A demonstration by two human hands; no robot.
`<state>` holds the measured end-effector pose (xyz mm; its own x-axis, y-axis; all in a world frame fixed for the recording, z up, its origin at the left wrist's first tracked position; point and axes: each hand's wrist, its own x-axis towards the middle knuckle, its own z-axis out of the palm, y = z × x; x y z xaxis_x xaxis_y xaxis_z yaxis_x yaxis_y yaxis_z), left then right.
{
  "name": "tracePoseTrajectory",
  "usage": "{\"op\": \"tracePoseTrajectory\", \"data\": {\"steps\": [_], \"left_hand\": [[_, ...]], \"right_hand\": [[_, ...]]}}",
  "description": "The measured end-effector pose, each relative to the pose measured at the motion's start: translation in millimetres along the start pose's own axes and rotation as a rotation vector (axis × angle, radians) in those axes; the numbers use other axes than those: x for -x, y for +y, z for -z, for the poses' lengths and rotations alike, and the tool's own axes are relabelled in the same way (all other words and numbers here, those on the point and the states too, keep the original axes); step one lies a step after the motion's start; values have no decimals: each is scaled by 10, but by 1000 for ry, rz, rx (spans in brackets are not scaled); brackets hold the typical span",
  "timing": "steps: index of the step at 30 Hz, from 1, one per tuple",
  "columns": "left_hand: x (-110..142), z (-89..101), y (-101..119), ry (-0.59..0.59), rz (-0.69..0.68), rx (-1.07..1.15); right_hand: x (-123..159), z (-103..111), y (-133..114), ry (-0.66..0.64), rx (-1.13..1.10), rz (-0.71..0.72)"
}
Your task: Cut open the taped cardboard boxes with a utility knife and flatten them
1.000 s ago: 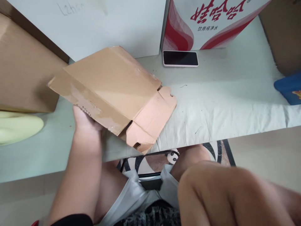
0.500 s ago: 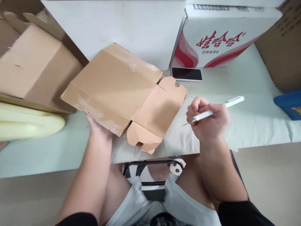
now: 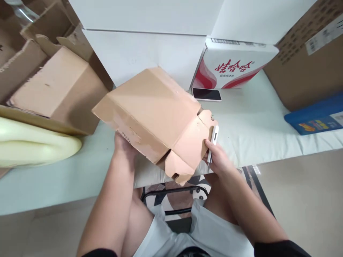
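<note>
A flattened brown cardboard box [image 3: 152, 110] with notched end flaps is held tilted above the light green cloth. Under its lower left edge is my left hand [image 3: 124, 144], gripping the cardboard from below, its fingers hidden. My right hand [image 3: 217, 157] is at the right edge of the box, with the thumb resting on the end panel. In that same hand is a slim white utility knife [image 3: 213, 142], its thin blade pointing down toward me. The right fingers behind the cardboard are partly hidden.
A black phone [image 3: 207, 94] lies on the cloth before a white-and-red carton [image 3: 233, 67]. White boxes [image 3: 142, 53] stand behind. Brown cartons [image 3: 64, 82] and a pale yellow rounded object [image 3: 37, 142] are at left, a blue package [image 3: 316, 114] at right.
My right hand has come down and left to the edge of the cardboard, turning the knife blade downward. The cardboard has shifted slightly right and down in view. The view has also moved.
</note>
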<state>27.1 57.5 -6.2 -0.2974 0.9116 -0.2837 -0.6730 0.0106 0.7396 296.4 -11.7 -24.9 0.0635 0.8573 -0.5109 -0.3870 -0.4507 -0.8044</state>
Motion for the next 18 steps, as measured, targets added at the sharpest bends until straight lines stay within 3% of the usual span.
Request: {"op": "tracePoseTrajectory", "data": {"steps": [5, 8, 12, 15, 18], "left_hand": [[46, 32, -3, -181, 96, -6], [27, 45, 0, -232, 171, -69], [-1, 7, -27, -197, 168, -122], [1, -47, -62, -189, 181, -130], [1, -90, -99, -201, 189, -137]], "right_hand": [[227, 484, -179, 437, -165, 80], [403, 943, -531, 739, -169, 380], [565, 1453, -1017, 1168, -86, 710], [503, 1682, -1293, 1315, 65, 760], [168, 1851, -1637, 1417, 276, 904]]}}
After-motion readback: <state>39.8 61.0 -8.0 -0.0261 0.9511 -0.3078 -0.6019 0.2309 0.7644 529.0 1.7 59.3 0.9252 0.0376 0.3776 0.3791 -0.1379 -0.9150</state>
